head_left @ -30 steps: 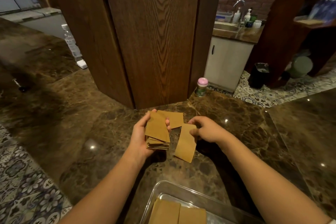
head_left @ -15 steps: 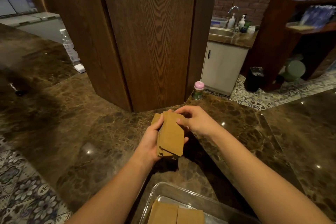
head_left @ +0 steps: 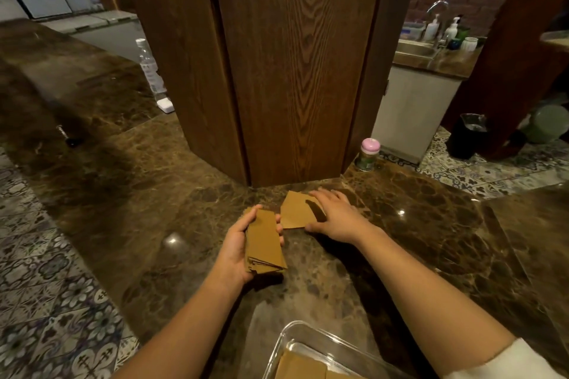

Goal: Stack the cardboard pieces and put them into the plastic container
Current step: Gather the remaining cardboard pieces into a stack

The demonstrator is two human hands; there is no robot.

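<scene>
While the left hand grips the cardboard stack | right hand flat, fingers spread, on a loose piece at 1 o'clock | plastic container at 6 o'clock, part-filled.

Dim, warm indoor light | small glare spots on polished marble counter | dark arm shadows across counter | strong wide-angle bending at edges | soft, slightly smeared detail at far sink | centre fairly sharp
</scene>
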